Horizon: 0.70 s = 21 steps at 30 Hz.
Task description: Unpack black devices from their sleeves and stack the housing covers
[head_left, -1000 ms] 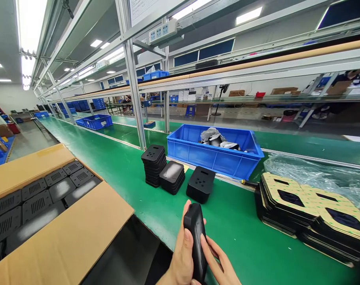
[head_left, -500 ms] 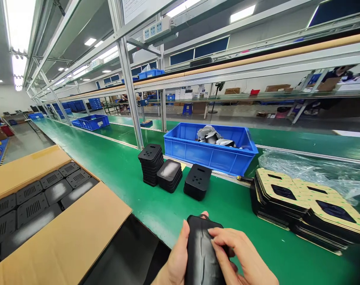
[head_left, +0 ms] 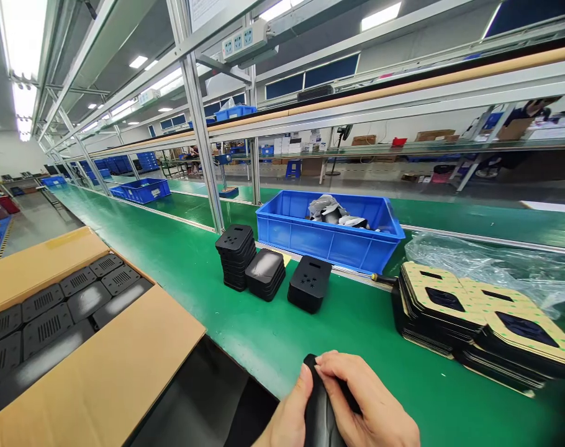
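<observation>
A black plastic cover (head_left: pixel 318 413) with a shiny, creased face is held low in front of me, over the near edge of the green bench. My left hand (head_left: pixel 287 415) grips its left side, thumb along the edge. At its upper end, the thumb and fingers of my right hand (head_left: pixel 369 397) are pinched against the cover's edge; whether they hold a film there I cannot tell. Beyond my hands stand a tall stack of black covers (head_left: pixel 236 256), a shorter stack with a shiny top (head_left: pixel 265 273) and a stack with star-shaped holes (head_left: pixel 309 282).
An open cardboard box (head_left: pixel 138 354) of black slotted covers is at left. Behind the stacks sits a blue bin (head_left: pixel 329 242) with crumpled film (head_left: pixel 326 208). To the right lie yellow-backed black panels (head_left: pixel 478 310), clear plastic wrap (head_left: pixel 469 254) and a screwdriver-like handle (head_left: pixel 380 279).
The cover in my hands has turned more edge-on. My right fingers have moved up and left from its face to its upper end, near my left thumb.
</observation>
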Tool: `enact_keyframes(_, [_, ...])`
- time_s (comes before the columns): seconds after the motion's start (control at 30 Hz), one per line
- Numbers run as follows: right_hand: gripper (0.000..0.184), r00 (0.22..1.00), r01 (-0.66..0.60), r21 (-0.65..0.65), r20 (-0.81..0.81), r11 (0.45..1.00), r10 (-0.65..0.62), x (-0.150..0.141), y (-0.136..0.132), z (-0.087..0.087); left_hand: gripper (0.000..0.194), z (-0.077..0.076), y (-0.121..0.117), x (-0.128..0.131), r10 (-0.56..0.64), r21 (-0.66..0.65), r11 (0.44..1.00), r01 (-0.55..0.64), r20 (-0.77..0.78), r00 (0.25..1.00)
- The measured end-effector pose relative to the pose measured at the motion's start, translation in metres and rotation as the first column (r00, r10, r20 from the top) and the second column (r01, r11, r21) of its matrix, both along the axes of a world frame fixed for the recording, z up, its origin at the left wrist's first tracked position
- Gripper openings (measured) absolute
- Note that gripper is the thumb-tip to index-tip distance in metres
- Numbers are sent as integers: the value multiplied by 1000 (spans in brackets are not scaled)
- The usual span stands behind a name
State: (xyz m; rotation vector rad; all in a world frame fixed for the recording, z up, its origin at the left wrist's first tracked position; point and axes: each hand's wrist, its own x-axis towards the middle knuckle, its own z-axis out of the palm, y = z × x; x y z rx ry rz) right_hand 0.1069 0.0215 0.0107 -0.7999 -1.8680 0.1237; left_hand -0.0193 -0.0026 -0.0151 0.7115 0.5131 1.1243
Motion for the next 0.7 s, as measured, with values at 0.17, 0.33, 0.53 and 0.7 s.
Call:
enact_keyframes(0.17, [10, 998, -61, -175, -34, 983, 56, 4, 1, 2, 59, -2, -5, 4, -17, -100, 995, 23, 58, 998])
enact_keyframes(0.33, [3, 995, -58, -137, -91, 989, 46, 5, 1, 9, 63, -2, -4, 1, 11, -85, 996, -13, -18, 1000])
enact_keyframes(0.53, [14, 996, 14, 30, -87, 999, -12, 2, -2, 6, 60, 2, -6, 0, 37, -38, 999, -38, -48, 998])
enact_keyframes(0.7, [28, 995, -44, 50, -85, 998, 49, 4, -6, 0, 63, 6, -7, 3, -30, -6, 1000, 30, 49, 998])
